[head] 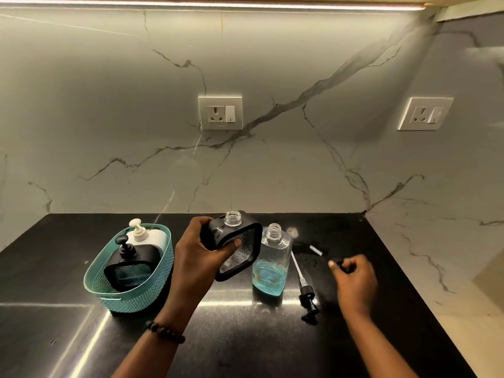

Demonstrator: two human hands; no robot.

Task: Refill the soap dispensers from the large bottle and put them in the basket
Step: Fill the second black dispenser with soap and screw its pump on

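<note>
Low in the frame, a pump [308, 298] lies on the dark counter [245, 336]. The right hand [353, 274] is curled around something small and dark, mostly hidden. The left hand [203, 248] grips an uncapped dispenser [231, 244], tilted, hiding part of the big bottle [270, 260]. At left, two dispensers stand in the basket [131, 293].

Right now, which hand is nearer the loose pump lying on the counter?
Right. The right hand is just beside the pump; the left hand, holding the empty dispenser, is beyond the large bottle.

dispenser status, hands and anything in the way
Left hand grips empty dispenser, tilted, cap off. Right hand closed on a small dark thing. Pump loose beside open bottle.
</note>
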